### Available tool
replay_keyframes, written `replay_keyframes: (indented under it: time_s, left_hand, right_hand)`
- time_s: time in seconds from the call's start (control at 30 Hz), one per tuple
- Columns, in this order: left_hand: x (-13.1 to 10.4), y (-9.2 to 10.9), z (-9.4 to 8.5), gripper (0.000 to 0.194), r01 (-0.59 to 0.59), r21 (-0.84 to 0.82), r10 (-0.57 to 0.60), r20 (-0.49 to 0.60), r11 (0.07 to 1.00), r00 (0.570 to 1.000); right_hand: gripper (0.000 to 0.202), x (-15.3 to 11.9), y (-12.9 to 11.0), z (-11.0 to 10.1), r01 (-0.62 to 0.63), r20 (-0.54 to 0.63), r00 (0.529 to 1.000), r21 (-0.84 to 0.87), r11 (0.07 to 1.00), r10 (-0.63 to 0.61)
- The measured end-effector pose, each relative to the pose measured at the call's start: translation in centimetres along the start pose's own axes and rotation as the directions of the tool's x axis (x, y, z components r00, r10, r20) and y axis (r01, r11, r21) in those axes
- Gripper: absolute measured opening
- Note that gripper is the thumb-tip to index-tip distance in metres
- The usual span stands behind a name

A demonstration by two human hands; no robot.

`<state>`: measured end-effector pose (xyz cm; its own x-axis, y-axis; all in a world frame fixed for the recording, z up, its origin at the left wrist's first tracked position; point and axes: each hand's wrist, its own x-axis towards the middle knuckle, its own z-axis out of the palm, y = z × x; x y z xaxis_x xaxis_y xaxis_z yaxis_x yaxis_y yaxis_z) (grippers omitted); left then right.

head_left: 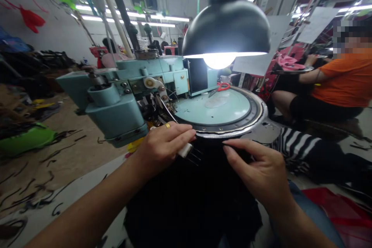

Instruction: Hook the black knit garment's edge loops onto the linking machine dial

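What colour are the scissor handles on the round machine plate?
Red, on the scissors lying on the teal plate; head view.

No legible text, labels or numbers anywhere.

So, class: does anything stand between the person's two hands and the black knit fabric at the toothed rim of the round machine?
Nothing visible does. The left hand, holding a small white tool, and the right hand both rest directly on the black knit fabric just below the toothed rim.
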<state>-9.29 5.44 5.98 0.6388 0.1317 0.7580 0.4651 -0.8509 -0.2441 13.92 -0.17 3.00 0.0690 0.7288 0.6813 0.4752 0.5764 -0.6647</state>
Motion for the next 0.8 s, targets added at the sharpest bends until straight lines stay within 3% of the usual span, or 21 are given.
replay_keyframes:
  time_s: [0.13,0.3,0.47,0.6,0.7,0.8]
  left_hand:
    - [0.2,0.2,-0.3,0.015,-0.008,0.046,0.004,0.075,0.999,0.997]
    - [0.6,0.6,-0.3,0.016,0.011,0.058,-0.017,0.092,0.998,0.996]
    - [0.6,0.6,-0.3,0.014,0.082,-0.063,-0.077,0.079,0.995,0.994]
    - [0.4,0.5,-0.2,0.016,0.009,0.006,-0.009,0.052,1.000,0.999]
    - [0.8,0.6,-0.2,0.015,-0.045,0.114,0.035,0.085,0.992,0.996]
    - [1.3,0.9,-0.3,0.016,-0.049,0.097,0.038,0.114,0.994,0.993]
  right_hand:
    - [0.009,-0.1,0.4,-0.3,-0.041,-0.001,0.999,-0.014,0.999,0.041]
    - [0.009,-0.1,0.5,-0.1,-0.096,-0.030,0.995,-0.020,0.995,0.095]
    - [0.008,-0.2,0.3,-0.3,-0.041,0.005,0.999,0.018,0.999,0.041]
    - [0.009,-0.4,0.4,-0.4,-0.010,-0.029,1.000,0.002,1.000,0.010]
    - [0.009,-0.4,0.7,-0.3,-0.065,-0.056,0.996,-0.009,0.998,0.064]
    - [0.007,-0.3,0.8,-0.2,-0.097,-0.068,0.993,-0.008,0.995,0.096]
